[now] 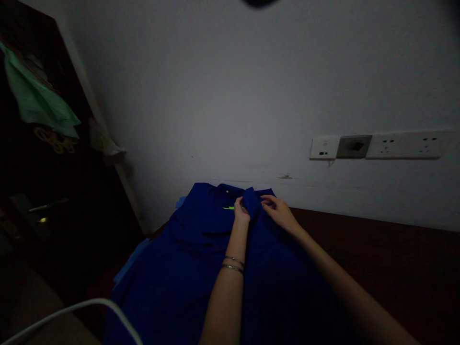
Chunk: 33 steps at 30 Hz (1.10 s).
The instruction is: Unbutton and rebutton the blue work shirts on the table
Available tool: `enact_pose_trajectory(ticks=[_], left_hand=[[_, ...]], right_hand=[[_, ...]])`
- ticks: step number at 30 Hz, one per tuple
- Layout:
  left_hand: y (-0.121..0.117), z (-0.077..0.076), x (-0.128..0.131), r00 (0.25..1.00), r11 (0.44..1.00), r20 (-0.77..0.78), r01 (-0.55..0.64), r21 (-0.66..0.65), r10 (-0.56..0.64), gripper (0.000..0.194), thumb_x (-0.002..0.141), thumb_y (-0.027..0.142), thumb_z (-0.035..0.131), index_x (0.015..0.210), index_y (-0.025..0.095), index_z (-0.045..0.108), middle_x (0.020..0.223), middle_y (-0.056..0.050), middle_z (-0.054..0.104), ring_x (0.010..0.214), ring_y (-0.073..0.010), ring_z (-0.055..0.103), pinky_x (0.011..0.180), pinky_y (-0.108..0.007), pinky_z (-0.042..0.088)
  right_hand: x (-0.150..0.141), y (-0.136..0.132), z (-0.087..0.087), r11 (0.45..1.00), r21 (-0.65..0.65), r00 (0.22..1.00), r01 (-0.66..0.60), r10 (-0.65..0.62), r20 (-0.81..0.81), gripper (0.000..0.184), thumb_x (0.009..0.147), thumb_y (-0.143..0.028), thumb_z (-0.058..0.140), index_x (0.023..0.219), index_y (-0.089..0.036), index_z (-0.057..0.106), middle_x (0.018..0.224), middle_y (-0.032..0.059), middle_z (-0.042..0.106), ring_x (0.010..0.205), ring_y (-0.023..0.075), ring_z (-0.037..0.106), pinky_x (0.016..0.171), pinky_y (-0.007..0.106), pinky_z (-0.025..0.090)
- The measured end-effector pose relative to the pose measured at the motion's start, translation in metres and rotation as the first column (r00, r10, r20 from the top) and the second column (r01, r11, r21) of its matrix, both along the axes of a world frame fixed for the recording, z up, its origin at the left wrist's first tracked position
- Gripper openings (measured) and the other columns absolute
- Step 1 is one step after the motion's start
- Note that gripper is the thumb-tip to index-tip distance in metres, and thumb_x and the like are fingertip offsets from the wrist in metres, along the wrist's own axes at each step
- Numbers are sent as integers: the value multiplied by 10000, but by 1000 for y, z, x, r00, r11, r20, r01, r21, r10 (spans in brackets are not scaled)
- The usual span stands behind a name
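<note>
Note shirt (pixel 172 268) on table (pixel 359 239), near wall (pixel 215 96). Pinched at collar (pixel 252 201) by left hand (pixel 242 211); beside right hand (pixel 283 214) with loosely open grip, contact unclear. May skew away from wall if tugged unevenly; may crease over loose folds.

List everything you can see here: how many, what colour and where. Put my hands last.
Shirt: one, deep blue, on tabletop
Tabletop: one, dark red-brown, against wall
Light cloth: at least one, light blue, past shirt's left edge
Wall: one, grey-white, behind
Wall panels: at least three, white and grey, right
Door: one, dark, left
Green cloth: one, pale green, upper left
Handle: one, silvery, on door
Cable: one, white, lower left
Bracelets: two, silvery, left wrist
Left hand: one, bare, gripping shirt's collar area
Right hand: one, bare, beside it, grip unclear
</note>
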<state>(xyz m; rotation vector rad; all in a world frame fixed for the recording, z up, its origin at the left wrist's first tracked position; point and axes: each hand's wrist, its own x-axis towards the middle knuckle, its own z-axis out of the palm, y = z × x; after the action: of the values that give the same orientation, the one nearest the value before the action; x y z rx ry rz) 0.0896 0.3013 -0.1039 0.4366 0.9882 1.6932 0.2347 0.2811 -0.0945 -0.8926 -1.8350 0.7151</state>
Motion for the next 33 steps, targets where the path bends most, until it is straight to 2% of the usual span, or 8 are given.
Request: enact_pose_trajectory(ticks=[3, 6, 11, 14, 18, 24, 31, 33], left_hand=[[-6, -12, 19, 972, 982, -160, 160, -101, -175, 99, 672, 200, 541, 596, 137, 531, 475, 12, 486, 429, -84, 467, 478, -201, 387], [-14, -11, 23, 948, 977, -243, 185, -106, -206, 104, 617, 172, 600, 557, 136, 523, 426, 51, 417, 380, -50, 378, 432, -182, 319], [-39, 14, -2, 858, 937, -392, 348, -36, -333, 167, 512, 180, 709, 601, 108, 587, 566, 8, 539, 557, -84, 508, 531, -187, 372], [-57, 30, -22, 717, 867, -562, 498, -2, -413, 243, 514, 243, 727, 666, 91, 614, 632, -10, 572, 606, -90, 528, 623, -214, 397], [-71, 43, -41, 596, 854, -704, 519, -29, -386, 256, 528, 250, 721, 699, 87, 623, 649, -13, 583, 597, -89, 524, 620, -221, 397], [-71, 50, -47, 509, 868, -810, 496, -1, -291, 218, 586, 259, 682, 742, 110, 647, 655, -19, 594, 591, -94, 521, 570, -203, 383], [-70, 54, -38, 405, 935, -913, 300, 190, 55, 93, 581, 221, 690, 645, 154, 690, 715, -44, 606, 730, -143, 537, 670, -215, 395], [-70, 54, -36, 369, 944, -928, 284, 170, 56, 107, 615, 235, 665, 680, 156, 697, 706, -46, 608, 702, -143, 537, 643, -220, 402]], right_hand=[[-5, 8, -10, 1000, -21, 1000, 10, -10, -21, 323, 720, -194, 492, 1035, -171, 563, 935, 65, 629, 688, 131, 605, 663, 267, 489], [-3, 15, -18, 1000, -9, 1000, -14, 14, -7, 283, 692, -165, 514, 964, -165, 594, 964, 69, 625, 732, 139, 609, 719, 282, 484], [-1, 14, -15, 992, -49, 987, -119, 113, -111, 276, 648, -184, 593, 924, -168, 598, 966, 65, 618, 755, 149, 614, 718, 287, 494], [-4, 5, -5, 964, -80, 955, -253, 235, -183, 237, 648, -220, 610, 876, -155, 597, 930, 67, 616, 777, 159, 615, 681, 275, 507], [-11, -11, 8, 940, -77, 935, -332, 317, -160, 247, 637, -248, 634, 858, -142, 598, 808, 46, 621, 687, 141, 607, 646, 276, 509], [-21, -21, 13, 927, -123, 924, -353, 325, -201, 203, 659, -273, 616, 814, -142, 609, 767, 40, 626, 663, 136, 599, 613, 276, 516], [-26, -17, 5, 886, -322, 883, -334, 174, -436, 285, 554, -327, 696, 748, -140, 604, 677, 35, 634, 680, 175, 623, 561, 283, 543], [-29, -18, 4, 872, -373, 874, -317, 116, -471, 287, 543, -324, 701, 740, -141, 600, 679, 41, 637, 688, 190, 630, 513, 267, 539]])
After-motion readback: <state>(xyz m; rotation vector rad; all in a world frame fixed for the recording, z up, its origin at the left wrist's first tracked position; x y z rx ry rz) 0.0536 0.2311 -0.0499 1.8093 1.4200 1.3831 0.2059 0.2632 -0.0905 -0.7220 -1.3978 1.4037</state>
